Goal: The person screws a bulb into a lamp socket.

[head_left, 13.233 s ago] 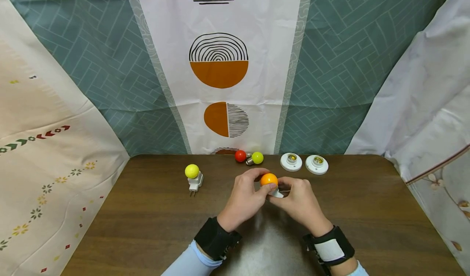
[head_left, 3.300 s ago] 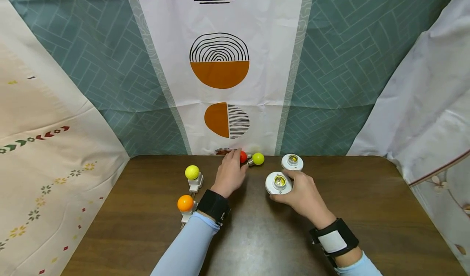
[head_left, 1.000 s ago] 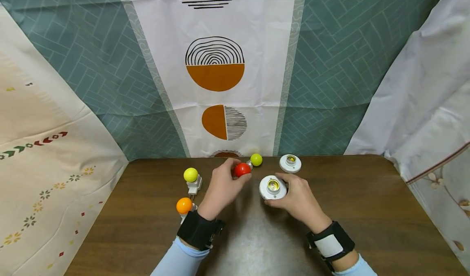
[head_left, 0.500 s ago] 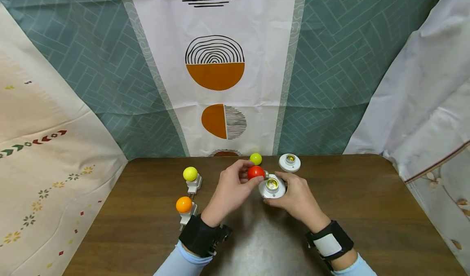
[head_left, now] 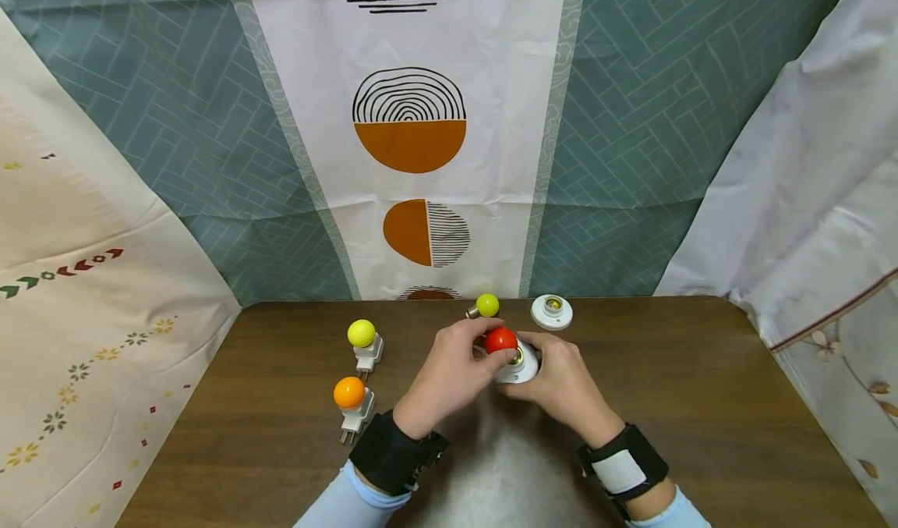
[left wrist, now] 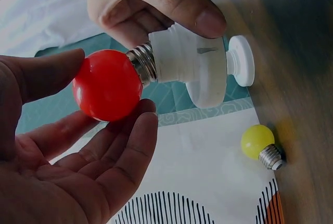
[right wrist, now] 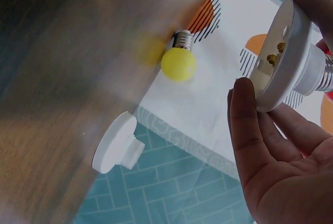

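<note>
My left hand (head_left: 452,368) pinches a red light bulb (head_left: 501,339) between thumb and fingers. My right hand (head_left: 561,372) grips a white round lamp holder (head_left: 525,370) by its rim, tilted toward the bulb. In the left wrist view the bulb's metal screw base (left wrist: 143,63) is right at the mouth of the holder's socket (left wrist: 165,57), with most of the thread still showing. From the right wrist, the holder's hollow underside with brass screws (right wrist: 271,59) is visible, and it is clear of the table.
A yellow-green bulb (head_left: 487,305) lies at the table's back edge, near a second white lamp holder (head_left: 552,313). At left, a yellow bulb (head_left: 361,333) and an orange bulb (head_left: 348,393) sit in white plug adapters (head_left: 356,415). Patterned cloth hangs behind the table (head_left: 281,465).
The orange bulb with its adapter was set down at left. My right hand brought one lamp holder forward; my left picked up the red bulb and carried it right to the socket.
</note>
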`<state>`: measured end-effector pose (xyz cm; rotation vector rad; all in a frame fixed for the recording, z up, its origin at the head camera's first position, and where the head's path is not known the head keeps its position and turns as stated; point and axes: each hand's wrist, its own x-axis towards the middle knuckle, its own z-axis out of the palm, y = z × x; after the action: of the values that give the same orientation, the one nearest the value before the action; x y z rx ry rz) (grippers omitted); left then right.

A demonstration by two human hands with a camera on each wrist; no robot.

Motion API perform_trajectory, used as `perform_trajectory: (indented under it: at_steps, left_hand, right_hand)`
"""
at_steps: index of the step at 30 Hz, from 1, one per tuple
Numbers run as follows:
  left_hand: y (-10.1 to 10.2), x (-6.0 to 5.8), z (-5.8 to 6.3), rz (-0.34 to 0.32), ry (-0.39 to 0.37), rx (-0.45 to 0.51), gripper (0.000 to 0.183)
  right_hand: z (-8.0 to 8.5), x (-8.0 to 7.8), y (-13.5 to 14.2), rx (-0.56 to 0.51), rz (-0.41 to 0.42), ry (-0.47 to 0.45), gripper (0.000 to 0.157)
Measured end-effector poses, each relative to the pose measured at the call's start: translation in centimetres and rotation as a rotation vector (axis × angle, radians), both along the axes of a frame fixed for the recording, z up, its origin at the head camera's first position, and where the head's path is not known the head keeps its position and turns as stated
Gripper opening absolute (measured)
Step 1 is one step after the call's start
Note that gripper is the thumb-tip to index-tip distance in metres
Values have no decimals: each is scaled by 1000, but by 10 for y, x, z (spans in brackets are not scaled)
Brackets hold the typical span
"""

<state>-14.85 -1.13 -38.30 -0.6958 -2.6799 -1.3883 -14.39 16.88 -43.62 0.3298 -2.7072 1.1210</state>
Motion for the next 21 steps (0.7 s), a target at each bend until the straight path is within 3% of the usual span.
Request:
perform_trajectory:
  at_steps: [9, 21]
  left_hand:
    - [4, 1, 0, 18, -2, -19, 37]
    - [3, 1, -2, -18, 52, -36, 35]
  right_hand:
    - [1, 1, -3, 0, 8, 16, 69]
    - [0, 1, -7, 5, 33, 43, 62]
